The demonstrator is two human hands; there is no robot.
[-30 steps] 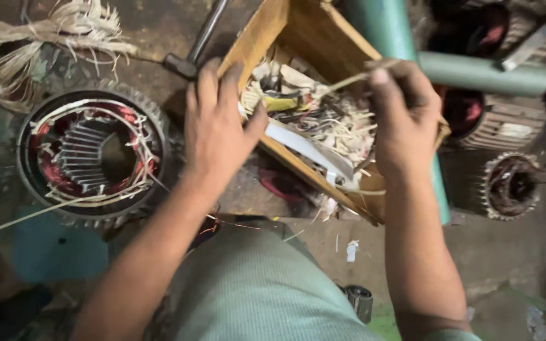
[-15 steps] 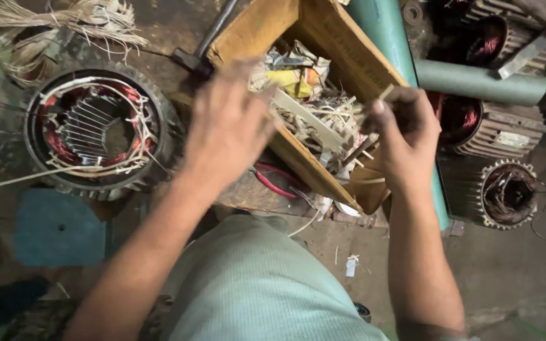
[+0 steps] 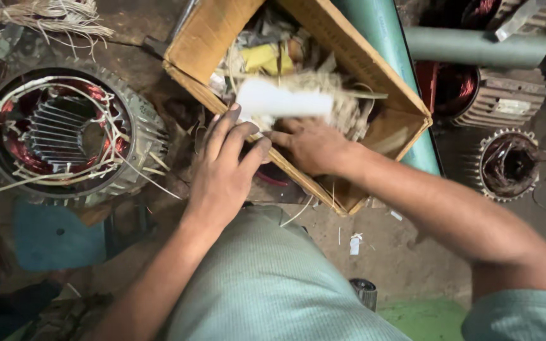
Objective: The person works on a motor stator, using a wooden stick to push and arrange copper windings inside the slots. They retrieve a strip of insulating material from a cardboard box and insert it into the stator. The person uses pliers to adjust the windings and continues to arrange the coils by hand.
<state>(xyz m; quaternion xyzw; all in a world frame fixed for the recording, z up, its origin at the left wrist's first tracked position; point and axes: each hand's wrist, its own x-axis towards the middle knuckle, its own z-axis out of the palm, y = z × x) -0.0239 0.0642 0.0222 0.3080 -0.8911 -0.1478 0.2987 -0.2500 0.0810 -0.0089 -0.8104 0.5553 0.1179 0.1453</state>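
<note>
View from above, looking down on a person at work over a wooden box (image 3: 374, 69). The left hand (image 3: 225, 170) rests palm down on the near wall of the box, its fingers (image 3: 238, 136) spread apart and extended, gripping nothing; the fingertips lie just below a white strip (image 3: 284, 102). The right hand (image 3: 311, 146) reaches across the same wall from the right, knuckles up; its fingers are curled toward the box contents, and it cannot be told whether they are clamped on anything. The white strip is blurred, lies lengthwise across the middle of the box, and sits just above both hands; whether either hand touches it cannot be told. Beneath and around it the box holds a tangle of pale fibres and slips (image 3: 323, 88) and a yellow object (image 3: 266, 57) toward the far side.

To the left of the box stands a round motor housing (image 3: 64, 136) with ribbed outer shell, copper-red windings and loose pale ties. Behind the box runs a green pipe (image 3: 387, 44), touching its right wall. Further right lie a finned motor body (image 3: 507, 98) and a smaller wound core (image 3: 510, 164). A bundle of straw-coloured fibre (image 3: 39, 19) lies at the upper left. The floor (image 3: 406, 259) is dusty and littered with scraps.
</note>
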